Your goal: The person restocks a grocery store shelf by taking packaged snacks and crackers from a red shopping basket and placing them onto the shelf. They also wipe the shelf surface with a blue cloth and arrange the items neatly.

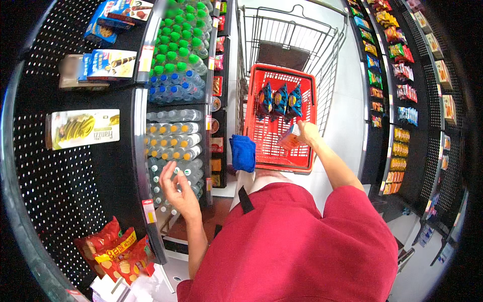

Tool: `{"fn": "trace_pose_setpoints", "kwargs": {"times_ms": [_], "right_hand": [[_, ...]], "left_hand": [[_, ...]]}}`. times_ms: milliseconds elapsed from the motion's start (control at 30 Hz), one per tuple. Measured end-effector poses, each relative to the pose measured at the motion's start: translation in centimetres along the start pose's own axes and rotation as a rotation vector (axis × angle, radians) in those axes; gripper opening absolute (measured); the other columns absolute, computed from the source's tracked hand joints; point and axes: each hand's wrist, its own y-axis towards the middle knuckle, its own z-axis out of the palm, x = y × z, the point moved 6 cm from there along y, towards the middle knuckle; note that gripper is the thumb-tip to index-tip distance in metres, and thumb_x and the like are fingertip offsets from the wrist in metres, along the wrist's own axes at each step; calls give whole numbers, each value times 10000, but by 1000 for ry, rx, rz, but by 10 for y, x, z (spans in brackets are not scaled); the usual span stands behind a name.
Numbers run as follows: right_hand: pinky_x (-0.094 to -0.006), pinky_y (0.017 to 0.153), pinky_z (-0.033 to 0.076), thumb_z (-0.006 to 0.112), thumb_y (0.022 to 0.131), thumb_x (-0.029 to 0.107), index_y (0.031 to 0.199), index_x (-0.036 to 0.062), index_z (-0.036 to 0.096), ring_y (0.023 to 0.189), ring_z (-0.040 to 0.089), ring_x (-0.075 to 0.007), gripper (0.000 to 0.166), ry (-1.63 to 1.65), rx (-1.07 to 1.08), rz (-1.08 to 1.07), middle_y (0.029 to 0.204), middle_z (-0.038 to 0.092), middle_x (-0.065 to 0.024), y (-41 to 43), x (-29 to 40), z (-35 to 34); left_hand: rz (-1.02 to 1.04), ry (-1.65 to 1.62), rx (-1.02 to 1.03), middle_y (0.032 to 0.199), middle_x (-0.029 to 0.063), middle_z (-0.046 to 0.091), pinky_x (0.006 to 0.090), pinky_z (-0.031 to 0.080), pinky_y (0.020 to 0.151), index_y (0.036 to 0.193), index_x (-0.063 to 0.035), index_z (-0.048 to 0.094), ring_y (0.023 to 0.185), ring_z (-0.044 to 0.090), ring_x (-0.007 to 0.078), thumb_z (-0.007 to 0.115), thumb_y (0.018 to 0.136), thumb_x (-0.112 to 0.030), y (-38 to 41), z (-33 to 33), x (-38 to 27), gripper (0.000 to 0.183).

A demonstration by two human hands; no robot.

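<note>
My right hand [308, 133] grips a small blue and orange box [289, 139] inside a red plastic shopping basket [247, 113]. Beyond it, three dark blue snack bags [280, 100] stand side by side in the basket's far half. Raised beside the left shelving, my left hand [180, 190] holds nothing and its fingers are spread. Closest to that hand are clear plastic bottles [194, 166] on a lower shelf. A folded blue cloth [242, 153] hangs at the basket's near left corner.
A wire shopping cart [328, 79] surrounds the basket. Green-capped bottles [175, 36], biscuit boxes [85, 128] and red chip bags [119, 251] fill parts of the left shelves. Bagged snacks [405, 73] line the right shelves across the white floor [345, 109].
</note>
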Motion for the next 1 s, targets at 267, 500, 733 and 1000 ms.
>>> {"fn": "trace_pose_setpoints", "kwargs": {"times_ms": [267,500,733,1000], "right_hand": [[-487,813,538,850,673,227,1037,53,671,934,666,-392,442,167,-57,-274,946,641,-171,-74,120,-232],[-421,790,511,873,641,175,1106,46,704,910,623,-322,512,161,-32,-680,945,600,-124,-106,250,-336],[-438,820,529,870,671,159,1173,96,719,966,611,-314,529,182,-84,-990,959,594,-108,-123,347,-380],[-367,892,548,841,835,261,1424,117,599,1102,631,-240,653,634,-195,-983,1225,647,-112,-78,386,-375]], "left_hand": [[-58,-75,549,1366,121,623,321,545,858,1407,-60,556,1196,635,228,752,917,-131,-25,58,-4,533],[219,126,684,1445,195,518,445,438,1108,1514,-63,426,1347,507,381,827,822,-248,-24,70,-43,821],[138,156,420,1207,224,633,414,546,953,1342,14,530,1129,654,368,836,840,-227,-10,30,-27,635],[44,-132,20,1217,154,671,346,592,793,1336,-8,562,1060,684,228,823,856,-107,42,-50,-19,556]]}}
